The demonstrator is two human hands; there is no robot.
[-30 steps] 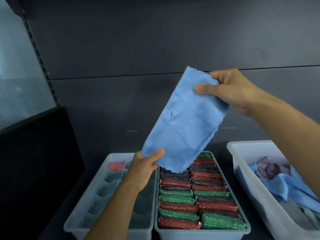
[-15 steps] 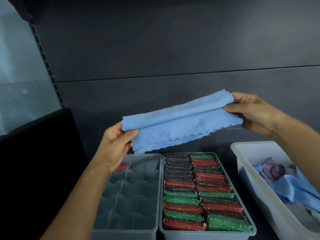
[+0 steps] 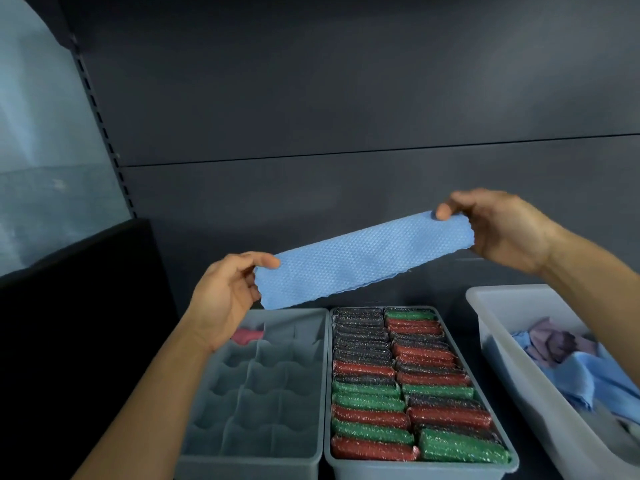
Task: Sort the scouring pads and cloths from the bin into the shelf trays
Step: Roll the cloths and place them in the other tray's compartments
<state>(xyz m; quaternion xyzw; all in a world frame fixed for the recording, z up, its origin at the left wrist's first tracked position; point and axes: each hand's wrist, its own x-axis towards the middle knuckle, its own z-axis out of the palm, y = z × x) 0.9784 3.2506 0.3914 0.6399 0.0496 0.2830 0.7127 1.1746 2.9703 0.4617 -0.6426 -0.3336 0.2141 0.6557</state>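
Blue cloth [image 3: 349,263]: textured, folded into a long narrow strip, held in the air above the back of two shelf trays, tilted up to the right. Left grip [image 3: 225,296] pinches its lower end and right grip [image 3: 502,230] its upper end. Below: divided tray [image 3: 249,460] with one pink cloth [image 3: 246,335] in a back compartment; pad tray [image 3: 415,467] filled with two rows of red, green and black scouring pads [image 3: 398,386]. Right: bin [image 3: 512,344] holding loose cloths [image 3: 581,372].

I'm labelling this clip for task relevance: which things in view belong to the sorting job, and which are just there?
Part of the job: blue cloth, pinched at its ends by left hand and right hand; divided tray holding a pink cloth; pad tray full of scouring pads; bin with loose cloths.
Just there: black panel on the left; grey back wall; slotted upright.
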